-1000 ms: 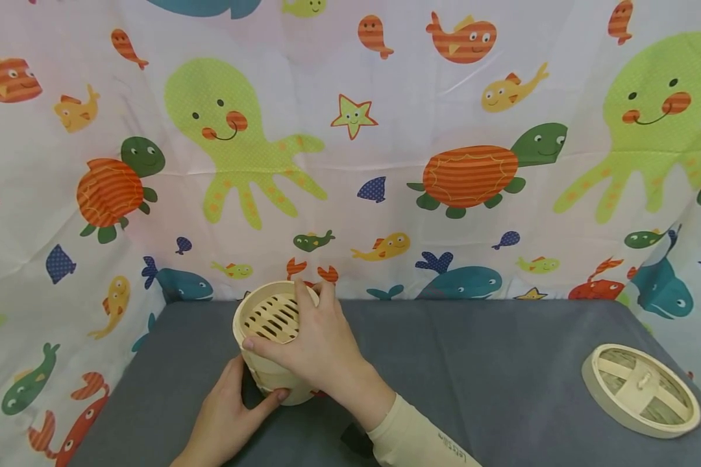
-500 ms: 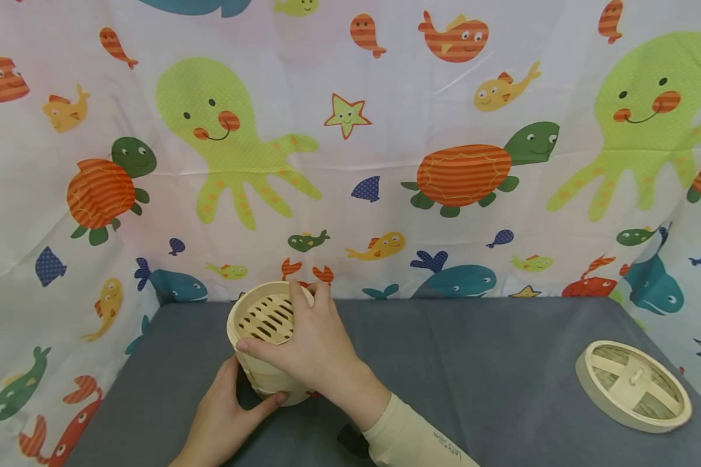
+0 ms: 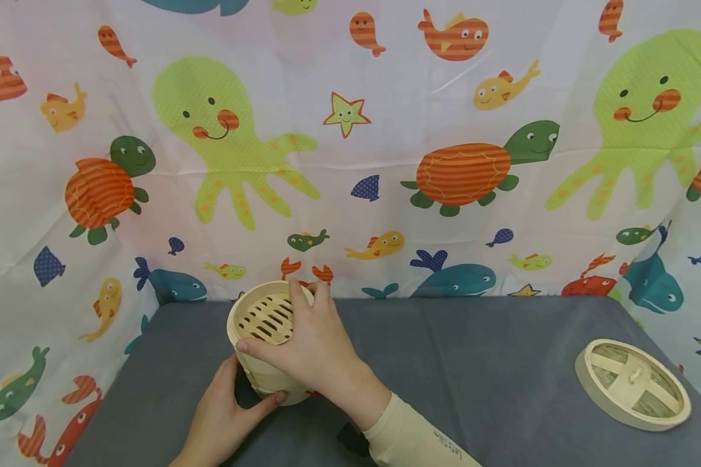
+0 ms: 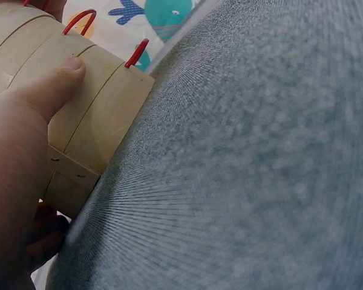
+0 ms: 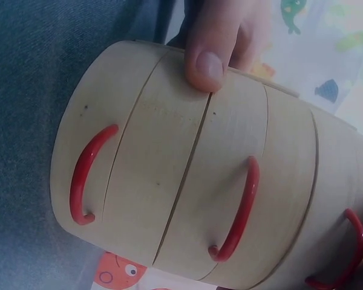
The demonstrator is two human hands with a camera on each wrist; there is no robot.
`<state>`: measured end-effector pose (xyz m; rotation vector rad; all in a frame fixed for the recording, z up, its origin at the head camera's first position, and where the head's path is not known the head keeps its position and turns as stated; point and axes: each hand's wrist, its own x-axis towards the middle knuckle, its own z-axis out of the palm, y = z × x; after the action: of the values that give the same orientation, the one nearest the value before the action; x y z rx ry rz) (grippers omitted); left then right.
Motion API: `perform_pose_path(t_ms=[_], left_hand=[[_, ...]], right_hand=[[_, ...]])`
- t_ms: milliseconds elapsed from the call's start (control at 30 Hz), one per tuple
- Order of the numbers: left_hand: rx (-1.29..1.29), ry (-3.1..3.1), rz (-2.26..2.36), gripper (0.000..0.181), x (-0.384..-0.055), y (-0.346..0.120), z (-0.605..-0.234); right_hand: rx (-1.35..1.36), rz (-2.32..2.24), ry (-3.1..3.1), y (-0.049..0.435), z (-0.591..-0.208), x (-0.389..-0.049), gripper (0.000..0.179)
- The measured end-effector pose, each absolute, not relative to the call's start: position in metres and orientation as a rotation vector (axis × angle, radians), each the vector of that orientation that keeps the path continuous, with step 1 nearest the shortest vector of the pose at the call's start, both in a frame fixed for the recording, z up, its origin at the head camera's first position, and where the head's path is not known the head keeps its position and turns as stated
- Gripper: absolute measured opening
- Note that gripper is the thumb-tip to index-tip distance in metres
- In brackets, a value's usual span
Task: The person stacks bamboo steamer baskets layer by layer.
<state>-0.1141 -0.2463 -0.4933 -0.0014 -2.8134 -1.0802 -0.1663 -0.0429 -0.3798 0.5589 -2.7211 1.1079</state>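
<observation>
A stack of small round bamboo steamer baskets point(image 3: 270, 377) stands on the grey table, its slatted top tier point(image 3: 266, 319) facing up. Red loop handles point(image 5: 249, 208) stick out from its side in the right wrist view. My left hand point(image 3: 217, 415) grips the stack low down, with its thumb pressed across a seam between tiers in the right wrist view. From above, my right hand point(image 3: 318, 340) holds the top tier, thumb at the near rim and fingers over the far rim. That palm covers the right part of the slats.
The bamboo steamer lid point(image 3: 632, 386), with crossed slats and a small loop on top, lies at the right of the grey table point(image 3: 473, 376). A white curtain point(image 3: 385, 84) printed with sea animals hangs behind and along both sides. A small dark object point(image 3: 353, 440) shows by the right sleeve.
The head view has shifted slightly, so that everything sits a little further left. Both hands keep the same hold on the steamer stack.
</observation>
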Motion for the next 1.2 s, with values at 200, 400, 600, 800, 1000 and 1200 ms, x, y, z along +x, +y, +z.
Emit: perform_pose_path(t_ms=[200, 400, 600, 800, 1000, 1200], left_hand=[[0.0, -2.827, -1.039, 0.119, -0.114, -0.245, -0.492], [-0.01, -2.82, -1.055, 0.118, -0.115, -0.243, -0.491], [0.0, -2.811, -1.126, 0.119, -0.114, -0.243, -0.493], [0.01, -2.823, -1.101, 0.121, -0.115, -0.244, -0.492], [0.016, -2.822, -1.09, 0.122, -0.115, -0.244, -0.493], [0.029, -2.842, -1.105, 0.124, -0.116, -0.243, -0.491]], right_hand=[[0.568, 1.098, -2.725, -0.041, -0.379, -0.166, 0.124], [0.564, 1.107, -2.724, -0.039, -0.38, -0.167, 0.124], [0.57, 1.145, -2.71, -0.038, -0.382, -0.165, 0.127], [0.62, 1.134, -2.658, -0.026, -0.383, -0.167, 0.112], [0.618, 1.183, -2.633, -0.003, -0.392, -0.172, 0.099], [0.561, 1.134, -2.64, 0.023, -0.404, -0.177, 0.1]])
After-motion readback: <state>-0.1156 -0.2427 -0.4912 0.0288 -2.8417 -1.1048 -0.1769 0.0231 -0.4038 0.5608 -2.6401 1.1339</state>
